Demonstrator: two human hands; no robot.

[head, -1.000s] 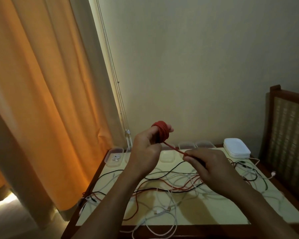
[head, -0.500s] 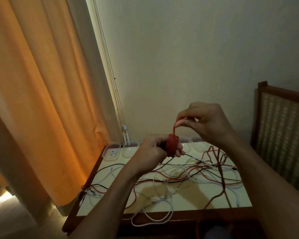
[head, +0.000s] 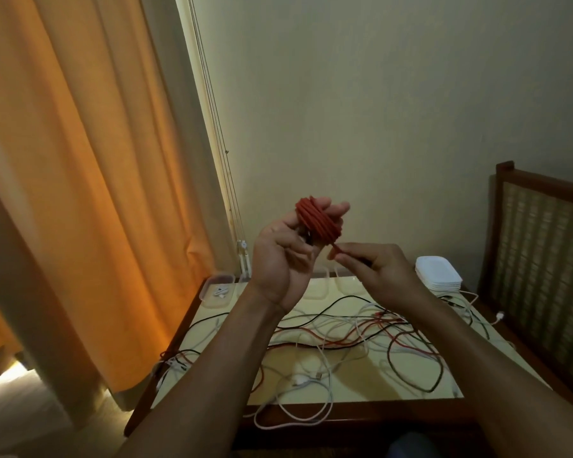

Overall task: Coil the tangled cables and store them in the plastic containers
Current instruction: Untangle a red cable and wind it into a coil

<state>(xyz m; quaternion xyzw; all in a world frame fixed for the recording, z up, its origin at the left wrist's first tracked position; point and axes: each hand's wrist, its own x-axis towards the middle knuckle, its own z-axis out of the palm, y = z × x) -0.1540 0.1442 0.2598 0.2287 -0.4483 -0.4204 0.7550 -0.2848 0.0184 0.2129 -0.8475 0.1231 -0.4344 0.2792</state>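
Observation:
A red cable is wound in a thick coil (head: 316, 219) around the fingers of my left hand (head: 286, 256), raised above the table. Just right of the coil and slightly below it, my right hand (head: 374, 269) pinches the red cable's free strand. On the table (head: 351, 388) lies a tangle of white, black and red cables (head: 344, 335). Clear plastic containers (head: 217, 289) stand in a row along the table's far edge; the left one holds a small white item. My hands hide part of that row.
A stack of white lids (head: 439, 276) sits at the table's far right corner. An orange curtain (head: 80, 193) hangs at the left with blind cords beside it. A wooden cane chair back (head: 543, 259) stands at the right. White cable loops hang over the table's near edge (head: 298, 418).
My right hand came down from above the coil to its lower right with the red strand. My left hand rose, and the coil now faces up on its fingers.

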